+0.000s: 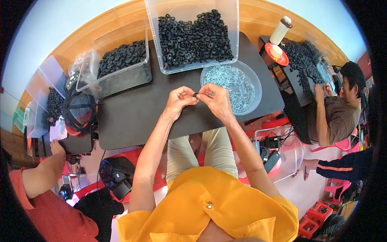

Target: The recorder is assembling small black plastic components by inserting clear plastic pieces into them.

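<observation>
Above the dark table, my left hand [180, 101] and my right hand [217, 101] meet, both with fingers pinched around one small black plastic part [196, 95]. Most of that part is hidden by the fingertips. Just behind my right hand lies a round clear tub [258, 94] full of small shiny transparent or metallic pieces [238, 86], too small to name. Beyond my hands stands a large clear bin [193, 69] holding many black ring-like plastic parts [193, 40].
A second clear bin [117, 86] of black parts [123, 58] sits at the table's left. Co-workers sit on both sides, a person in brown [340, 117] at right and a red sleeve [48, 209] at left. A white bottle [281, 30] stands on the right table.
</observation>
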Available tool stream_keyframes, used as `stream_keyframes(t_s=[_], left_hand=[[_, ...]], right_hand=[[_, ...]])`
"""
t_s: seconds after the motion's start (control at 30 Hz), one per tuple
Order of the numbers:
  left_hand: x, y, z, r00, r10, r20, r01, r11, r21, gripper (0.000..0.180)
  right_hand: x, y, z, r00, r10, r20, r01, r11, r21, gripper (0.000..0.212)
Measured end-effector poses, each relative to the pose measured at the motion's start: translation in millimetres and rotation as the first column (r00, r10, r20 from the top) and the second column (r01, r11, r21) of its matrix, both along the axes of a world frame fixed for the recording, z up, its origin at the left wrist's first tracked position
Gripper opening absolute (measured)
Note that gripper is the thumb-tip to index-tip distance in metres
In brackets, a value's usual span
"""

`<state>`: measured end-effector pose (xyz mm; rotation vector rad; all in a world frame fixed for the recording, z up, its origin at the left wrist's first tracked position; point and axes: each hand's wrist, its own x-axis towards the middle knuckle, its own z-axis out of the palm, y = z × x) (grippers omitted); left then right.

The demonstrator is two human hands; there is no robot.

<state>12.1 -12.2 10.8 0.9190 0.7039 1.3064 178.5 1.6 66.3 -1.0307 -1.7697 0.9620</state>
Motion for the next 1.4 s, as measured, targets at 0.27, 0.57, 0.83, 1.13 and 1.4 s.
stream_keyframes(t_s=[0.27,0.57,0.83,1.13,1.4], left_hand=[[0.0,-1.1,-0.8,1.0,-0.015,-0.001,0.015,1.0,-0.008,0.019],[-2.4,-0.7,-5.9,1.0,0.027,-0.01,-0.027,1.0,-0.005,0.018],[1.0,6.9,-2.5,0.999,0.025,0.023,-0.024,0.999,-0.042,0.017],[0.3,11.5,-3.6,0.999,-0.015,0.038,0.016,1.0,-0.009,0.017],[-0.6,10.3,-3.0,1.0,-0.006,0.026,0.007,1.0,-0.022,0.016]], right_hand=[[-4.3,-5.0,-0.3,0.999,-0.032,0.031,0.025,0.981,0.192,0.008],[-9.4,-6.5,-10.9,0.994,-0.023,0.11,-0.015,0.943,0.333,0.006],[4.1,37.8,6.5,0.98,-0.122,0.154,0.063,0.939,0.339,0.01],[-24.6,104.0,3.6,0.799,-0.294,0.524,-0.114,0.782,0.613,0.011],[-41.0,125.1,-1.0,0.814,-0.258,0.521,-0.118,0.803,0.583,0.008]])
